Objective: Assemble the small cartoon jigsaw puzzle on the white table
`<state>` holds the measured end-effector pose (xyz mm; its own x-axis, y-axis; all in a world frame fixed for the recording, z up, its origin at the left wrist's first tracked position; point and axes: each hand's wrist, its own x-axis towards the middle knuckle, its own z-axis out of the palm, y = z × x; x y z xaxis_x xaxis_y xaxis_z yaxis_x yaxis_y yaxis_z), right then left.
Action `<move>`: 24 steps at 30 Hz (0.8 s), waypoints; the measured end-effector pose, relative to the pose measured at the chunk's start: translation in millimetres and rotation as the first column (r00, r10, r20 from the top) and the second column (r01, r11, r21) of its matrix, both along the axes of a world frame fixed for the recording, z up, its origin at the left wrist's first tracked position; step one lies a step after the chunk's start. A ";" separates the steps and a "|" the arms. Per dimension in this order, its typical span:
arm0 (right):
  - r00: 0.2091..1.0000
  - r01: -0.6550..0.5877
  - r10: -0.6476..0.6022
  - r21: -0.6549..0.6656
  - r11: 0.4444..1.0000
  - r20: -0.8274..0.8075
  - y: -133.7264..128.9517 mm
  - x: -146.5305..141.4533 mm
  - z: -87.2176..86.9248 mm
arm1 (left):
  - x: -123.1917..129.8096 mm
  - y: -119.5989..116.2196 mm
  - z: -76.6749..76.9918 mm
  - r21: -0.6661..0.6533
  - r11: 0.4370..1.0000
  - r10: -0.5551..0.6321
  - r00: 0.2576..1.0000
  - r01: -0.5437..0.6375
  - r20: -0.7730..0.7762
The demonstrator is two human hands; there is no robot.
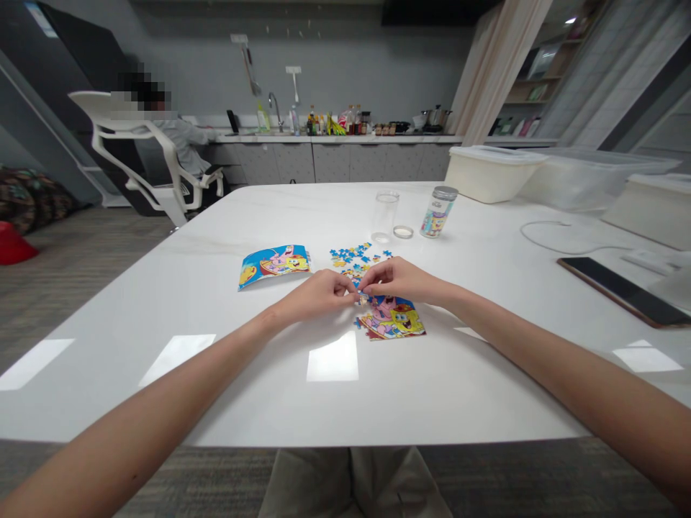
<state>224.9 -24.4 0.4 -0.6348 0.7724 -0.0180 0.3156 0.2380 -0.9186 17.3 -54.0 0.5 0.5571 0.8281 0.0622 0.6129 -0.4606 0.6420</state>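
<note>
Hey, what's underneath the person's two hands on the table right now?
Under the left hand and right hand lies the top edge of a part-built SpongeBob jigsaw puzzle, with loose blue pieces just beyond. The palms cover whatever is directly beneath them.

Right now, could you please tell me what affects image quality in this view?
In the head view, bright glare patches mark the white table, the wide lens bends its edges and stretches the forearms, and the left hand and right hand show no obvious blur.
</note>
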 end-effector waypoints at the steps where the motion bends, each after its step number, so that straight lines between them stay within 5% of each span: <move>1: 1.000 -0.001 0.001 -0.005 1.000 -0.009 0.1 0.0 -0.2 | -0.2 0.3 -0.4 0.000 1.000 -0.003 1.000 0.003 0.001; 24: 0.998 -0.054 0.054 -0.021 0.998 -0.042 1.4 1.8 -1.1 | 0.8 -0.6 3.2 -0.074 0.997 0.033 0.999 -0.034 -0.008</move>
<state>226.7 -23.0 -0.7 -0.6762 0.7367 -0.0078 0.2647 0.2331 -0.9357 18.1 -54.6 3.7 0.5292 0.8485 -0.0036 0.6317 -0.3911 0.6693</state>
